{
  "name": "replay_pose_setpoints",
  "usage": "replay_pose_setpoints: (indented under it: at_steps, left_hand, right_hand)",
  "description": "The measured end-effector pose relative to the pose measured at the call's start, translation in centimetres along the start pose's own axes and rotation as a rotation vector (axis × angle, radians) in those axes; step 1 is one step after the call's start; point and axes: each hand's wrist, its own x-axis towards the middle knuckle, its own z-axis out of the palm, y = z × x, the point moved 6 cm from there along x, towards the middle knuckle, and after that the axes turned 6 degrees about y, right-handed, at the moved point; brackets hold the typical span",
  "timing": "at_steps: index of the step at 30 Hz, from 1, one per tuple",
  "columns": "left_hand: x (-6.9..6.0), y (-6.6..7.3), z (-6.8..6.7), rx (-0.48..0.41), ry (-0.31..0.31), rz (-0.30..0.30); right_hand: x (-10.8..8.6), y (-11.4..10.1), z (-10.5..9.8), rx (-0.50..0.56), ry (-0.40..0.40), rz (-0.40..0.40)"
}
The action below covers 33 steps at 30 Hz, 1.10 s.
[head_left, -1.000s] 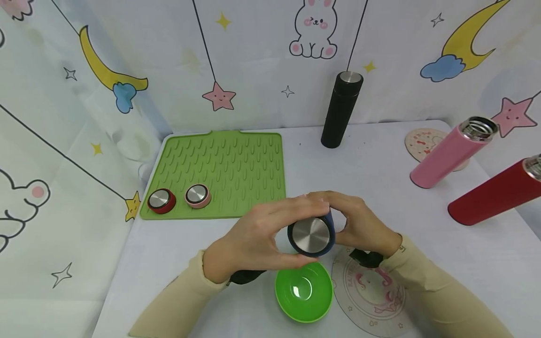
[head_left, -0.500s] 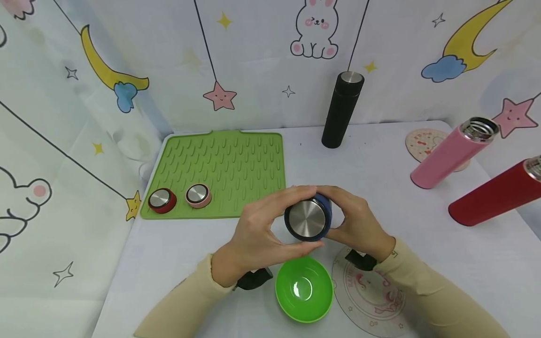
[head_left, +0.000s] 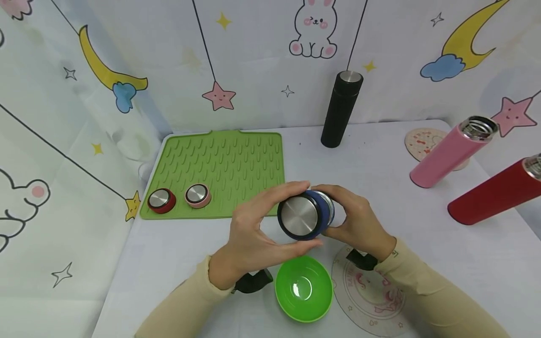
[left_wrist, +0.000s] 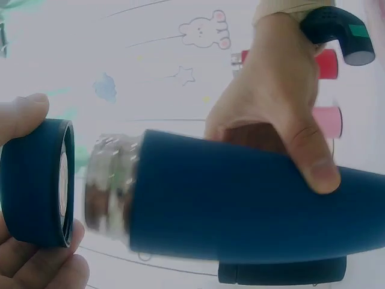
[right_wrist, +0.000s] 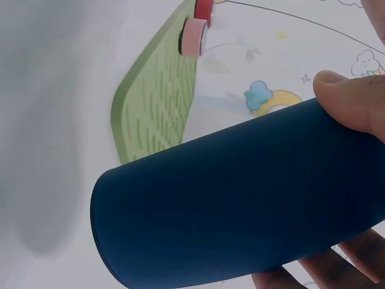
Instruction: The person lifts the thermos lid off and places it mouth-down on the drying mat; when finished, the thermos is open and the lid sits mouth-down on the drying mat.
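Between thumb and fingers my left hand (head_left: 253,230) pinches a blue bottle cap (head_left: 299,217) with a brushed silver top. My right hand (head_left: 361,223) grips the blue thermos bottle (left_wrist: 240,198) round its body. In the left wrist view the cap is apart from the bottle's bare steel neck (left_wrist: 108,183), with a small gap between them. The right wrist view shows the bottle body (right_wrist: 228,205) held at a slant, its base toward the lower left. From the head view most of the bottle is hidden behind the cap and the hands.
A green mat (head_left: 224,169) bears a red cap (head_left: 161,201) and a pink cap (head_left: 197,195). A capped black bottle (head_left: 341,110) stands at the back. Uncapped pink (head_left: 452,152) and red (head_left: 494,191) bottles stand right. A green bowl (head_left: 304,291) and round patterned mat (head_left: 367,291) lie in front.
My left hand has drawn the blue cap leftward, off the bottle's mouth, so the steel neck now shows. Both hands rose slightly before that. The other objects stay where they were.
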Motion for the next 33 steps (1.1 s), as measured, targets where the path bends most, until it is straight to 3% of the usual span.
replay_pose_setpoints:
  at_steps: [5,10,21,30,33]
  left_hand:
    - [0.0,-0.7,-0.9,-0.029,-0.006,-0.056]
    - [-0.9,-2.3,-1.6,-0.006,-0.055,-0.159]
    - [-5.2,-9.1,-3.0,0.221,-0.123,-0.514]
    - [-8.0,-13.9,-5.1,0.367,-0.108,-0.743]
    - [-8.8,-15.0,-5.7,0.426,-0.107,-0.79]
  right_hand:
    - [-0.4,0.7,-0.3,-0.02,0.01,0.048]
    - [-0.9,1.4,-0.7,-0.031,0.03,0.136]
    - [-2.7,4.1,-2.6,-0.045,0.102,0.351]
    - [-4.4,5.5,-5.2,-0.081,0.164,0.473]
    - [-4.9,5.7,-6.1,-0.105,0.186,0.498]
